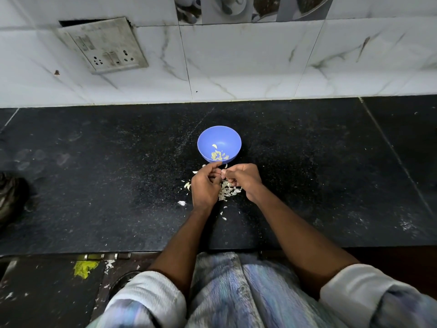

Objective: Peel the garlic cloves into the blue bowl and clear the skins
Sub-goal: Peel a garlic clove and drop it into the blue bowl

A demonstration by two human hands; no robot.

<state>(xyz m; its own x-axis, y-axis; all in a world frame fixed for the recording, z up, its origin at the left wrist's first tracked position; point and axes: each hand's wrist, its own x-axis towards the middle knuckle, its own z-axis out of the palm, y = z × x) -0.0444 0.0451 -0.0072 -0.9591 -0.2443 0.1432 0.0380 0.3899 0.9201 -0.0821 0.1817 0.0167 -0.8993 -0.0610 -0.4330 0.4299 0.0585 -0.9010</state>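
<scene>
The left hand (205, 185) and the right hand (244, 179) meet just in front of the blue bowl (219, 143), fingers of both curled inward toward each other. Between the fingertips sits a small pale thing, likely a garlic clove (222, 171), pinched by the right hand's fingers; it is too small to tell whether the left hand's fingers also grip it or merely curl beside it. Under and between the hands lies a heap of white garlic skins (228, 189) on the black counter (106, 185), with loose flakes scattered to the left of the left hand and a few nearer the person along the forearms. The bowl stands on the counter just beyond the hands, close to the left thumb, and holds a small cluster of peeled cloves (218, 155) on its floor toward the near side. Both forearms are bare, with pale sleeves rolled up near the elbows. Behind the counter rises a white marbled tile wall, and on it, up to the left, a grimy switch and socket plate (104, 45).
</scene>
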